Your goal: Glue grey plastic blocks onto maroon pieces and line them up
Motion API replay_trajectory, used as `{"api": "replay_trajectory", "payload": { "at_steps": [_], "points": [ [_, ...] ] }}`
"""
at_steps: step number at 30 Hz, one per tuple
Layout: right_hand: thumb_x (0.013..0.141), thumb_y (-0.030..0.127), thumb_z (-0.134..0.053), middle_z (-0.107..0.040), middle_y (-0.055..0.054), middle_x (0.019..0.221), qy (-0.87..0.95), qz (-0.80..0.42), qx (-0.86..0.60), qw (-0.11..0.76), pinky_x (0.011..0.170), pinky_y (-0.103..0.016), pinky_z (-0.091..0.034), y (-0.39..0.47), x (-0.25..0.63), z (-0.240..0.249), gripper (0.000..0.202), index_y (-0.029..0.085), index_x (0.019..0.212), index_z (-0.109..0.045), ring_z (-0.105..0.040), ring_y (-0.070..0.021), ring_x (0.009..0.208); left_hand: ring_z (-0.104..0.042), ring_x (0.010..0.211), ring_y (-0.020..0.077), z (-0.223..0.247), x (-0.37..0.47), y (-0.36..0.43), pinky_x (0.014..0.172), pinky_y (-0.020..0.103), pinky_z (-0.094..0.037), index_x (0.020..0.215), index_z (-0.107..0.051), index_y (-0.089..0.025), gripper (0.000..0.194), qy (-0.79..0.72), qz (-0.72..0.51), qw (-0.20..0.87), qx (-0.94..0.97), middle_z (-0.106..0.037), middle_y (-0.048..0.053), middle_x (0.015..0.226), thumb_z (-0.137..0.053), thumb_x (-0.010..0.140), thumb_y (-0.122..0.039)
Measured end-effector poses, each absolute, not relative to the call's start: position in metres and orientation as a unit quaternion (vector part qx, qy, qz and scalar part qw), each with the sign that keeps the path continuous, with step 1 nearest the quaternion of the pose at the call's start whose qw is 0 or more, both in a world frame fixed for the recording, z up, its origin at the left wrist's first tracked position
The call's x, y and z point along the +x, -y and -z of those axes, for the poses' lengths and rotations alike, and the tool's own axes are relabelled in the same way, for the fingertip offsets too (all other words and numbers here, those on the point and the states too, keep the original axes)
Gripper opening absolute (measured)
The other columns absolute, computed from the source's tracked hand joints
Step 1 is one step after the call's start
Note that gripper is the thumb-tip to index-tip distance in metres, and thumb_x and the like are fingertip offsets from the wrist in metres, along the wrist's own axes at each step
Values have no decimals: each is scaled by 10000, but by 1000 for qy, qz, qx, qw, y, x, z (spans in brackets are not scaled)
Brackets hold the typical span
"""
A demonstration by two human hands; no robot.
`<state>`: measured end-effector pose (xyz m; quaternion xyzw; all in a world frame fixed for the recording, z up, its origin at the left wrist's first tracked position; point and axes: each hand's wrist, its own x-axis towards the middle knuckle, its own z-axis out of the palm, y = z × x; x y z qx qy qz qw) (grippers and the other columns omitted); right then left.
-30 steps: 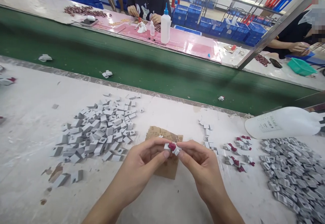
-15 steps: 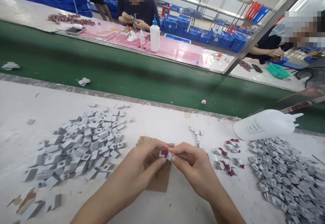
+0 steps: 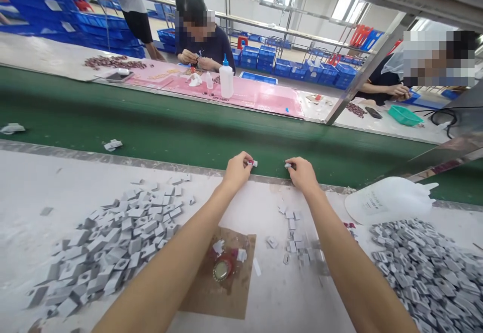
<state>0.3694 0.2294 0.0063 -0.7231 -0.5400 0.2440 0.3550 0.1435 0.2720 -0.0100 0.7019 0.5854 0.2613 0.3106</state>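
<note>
Both arms reach forward over the green belt (image 3: 204, 144). My left hand (image 3: 238, 169) pinches a small grey-and-dark-red block piece (image 3: 253, 163) between thumb and fingertips at the belt's near edge. To its right, my right hand (image 3: 302, 172) has its fingertips closed on another small grey piece (image 3: 288, 165) at the belt; whether it still rests there I cannot tell. Between my forearms lies a brown cardboard sheet (image 3: 230, 305) bearing a round metal-and-red cap (image 3: 222, 268) and a few small grey and red bits (image 3: 241, 255).
Heaps of grey blocks lie left (image 3: 124, 237) and right (image 3: 433, 272). A white squeeze bottle (image 3: 388, 199) rests on its side by the right heap. Small grey pieces (image 3: 292, 225) lie near my right forearm. Across the belt, co-workers sit at a pink-covered bench (image 3: 264, 101).
My hands were together over the cardboard, holding a grey-and-red piece. They have moved forward to the belt and apart, uncovering the cap on the cardboard. The view has tilted up.
</note>
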Motion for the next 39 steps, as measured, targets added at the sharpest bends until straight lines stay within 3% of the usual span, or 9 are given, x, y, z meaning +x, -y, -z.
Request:
{"api": "replay_trajectory", "payload": {
  "at_steps": [8,12,16,20,23,26,31,36,39],
  "points": [
    [937,514,-820,-788,-49,821,482,-421,-637,429,722,-383,-632,-149,337,-23,345,182,1022,-774,-762,-246,760,-738,1101,253,6,118,-265,954,468,-641,1406,-650,-191,387,-610,-279,271,691,-703,120,1375,-717,1049,-326],
    [877,572,-834,-836,-96,1013,429,-525,-576,457,761,-396,-657,-90,317,-36,397,220,1029,-731,-828,-289,890,-723,1157,283,-18,93,-220,974,435,-612,1464,-590,-182,463,-614,-286,262,688,-666,165,1414,-636,1008,-246],
    [856,430,-905,-850,-69,1071,290,-632,-500,517,840,-374,-651,-55,304,-39,270,257,1002,-758,-829,-286,1018,-684,1235,350,-31,61,-152,1029,512,-573,1384,-635,-231,426,-604,-265,256,707,-691,125,1390,-565,1007,-416],
    [838,439,-928,-857,-89,1103,218,-651,-495,532,907,-430,-658,-34,297,-33,339,265,1119,-852,-817,-310,1042,-621,1263,451,-11,27,-98,1019,633,-517,1274,-692,-243,352,-629,-210,45,747,-698,182,1328,-480,1032,-387],
    [881,522,-884,-845,-109,1209,254,-624,-542,502,946,-472,-657,-16,293,-25,358,285,1149,-868,-793,-322,1054,-587,1245,518,8,12,-78,927,675,-510,1215,-729,-213,346,-659,-148,-61,735,-678,245,1339,-458,1059,-362],
    [938,547,-826,-798,-99,1307,363,-531,-618,452,935,-439,-658,6,289,-17,325,327,1173,-866,-755,-310,1070,-599,1218,488,14,7,-73,908,640,-518,1131,-746,-219,331,-656,-134,-47,741,-731,209,1249,-444,1079,-345],
    [986,526,-766,-778,-74,1043,504,-381,-666,396,773,-381,-639,37,288,-2,225,335,1062,-859,-712,-254,791,-644,1195,405,3,4,-72,983,579,-532,1252,-716,-201,354,-650,-175,-1,740,-723,181,1241,-420,1071,-269],
    [998,559,-736,-760,-42,828,550,-307,-691,354,654,-357,-615,48,297,5,251,317,999,-800,-680,-251,677,-547,1292,525,0,-4,-62,965,699,-522,1159,-749,-207,294,-682,-148,-45,714,-635,246,1379,-543,1032,-373],
    [1020,543,-715,-775,-44,879,564,-305,-684,348,672,-352,-623,49,303,3,239,313,975,-763,-710,-251,717,-516,1338,525,9,-13,-53,1010,711,-509,1119,-749,-224,253,-673,-158,-41,721,-626,234,1380,-552,1042,-363]
  ]
}}
